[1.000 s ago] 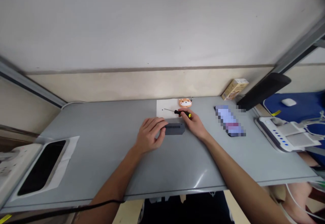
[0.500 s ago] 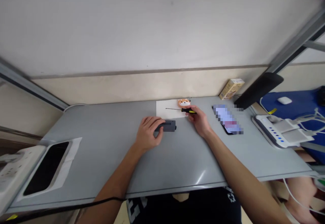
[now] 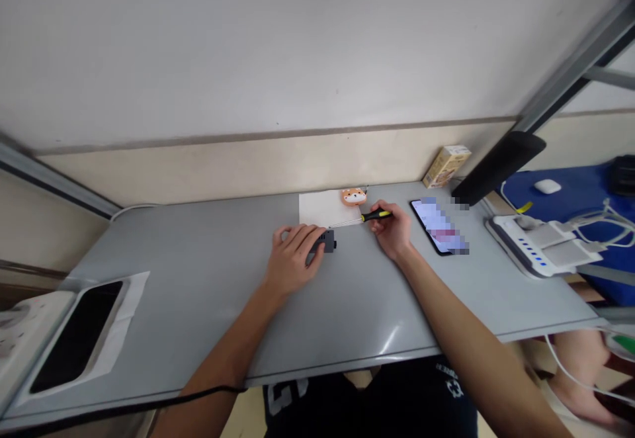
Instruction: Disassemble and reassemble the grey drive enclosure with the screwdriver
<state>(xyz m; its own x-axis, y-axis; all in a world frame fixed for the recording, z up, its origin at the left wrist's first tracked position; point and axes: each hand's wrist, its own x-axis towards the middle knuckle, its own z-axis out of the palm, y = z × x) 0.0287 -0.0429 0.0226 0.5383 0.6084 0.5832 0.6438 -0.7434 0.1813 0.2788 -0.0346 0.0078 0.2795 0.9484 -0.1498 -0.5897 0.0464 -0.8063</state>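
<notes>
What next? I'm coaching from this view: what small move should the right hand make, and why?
Probably lower the screwdriver tip onto the dark gray device: the right hand grips the handle with the shaft pointing toward the device, while the left hand holds the device on the gray desk.

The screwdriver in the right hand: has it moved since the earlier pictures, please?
Yes, the screwdriver moved rightward, its handle now right of the orange dog figurine.

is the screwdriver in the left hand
No, the yellow-and-black screwdriver is in the right hand, while the left hand holds a dark grey box.
</notes>
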